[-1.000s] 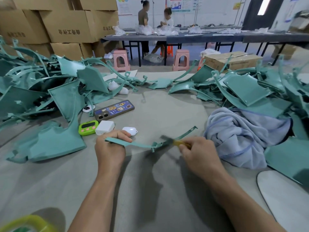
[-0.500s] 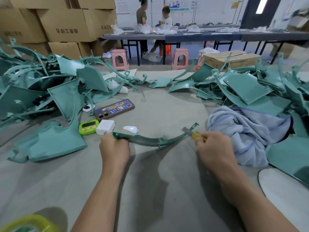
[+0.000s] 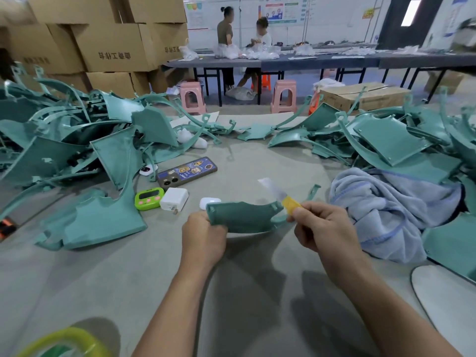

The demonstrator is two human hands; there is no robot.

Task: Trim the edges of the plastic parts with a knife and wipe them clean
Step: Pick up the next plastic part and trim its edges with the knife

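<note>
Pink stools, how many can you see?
2. One pink stool stands by the stacked boxes; a second pink stool stands right of it, near the low cardboard box. More may be hidden.

Reaches both bare forearms forward. Grips the plastic part (image 3: 239, 215) by its left end in the left hand (image 3: 203, 238). Pinches the knife (image 3: 282, 199) handle in the right hand (image 3: 323, 229), blade raised.
</note>
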